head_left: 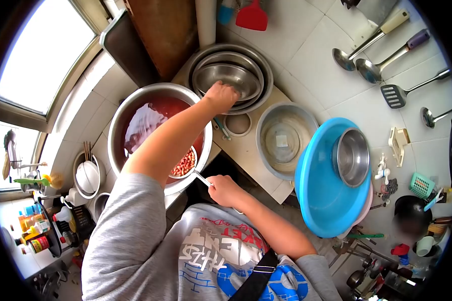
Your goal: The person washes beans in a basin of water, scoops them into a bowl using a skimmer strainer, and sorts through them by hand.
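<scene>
My left hand (221,98) reaches across to a stack of nested steel bowls, its fingers closed on the near rim of the top steel bowl (231,78). Below it, my right hand (224,191) is wrapped around the metal handle of a ladle (202,177); whether its bowl has holes is unclear. Reddish peanuts (184,164) fill the ladle, which sits at the near right rim of a large steel basin (116,145). Reddish liquid (145,123) with bright reflections stands in the basin, partly hidden by my left forearm.
A grey metal basin (268,125) stands on the board right of the bowls. Farther right, a large blue basin (311,200) leans with a small steel bowl (354,158) against it. Ladles and a slotted turner (394,95) hang on the tiled wall. Left are a window and bottles (37,245).
</scene>
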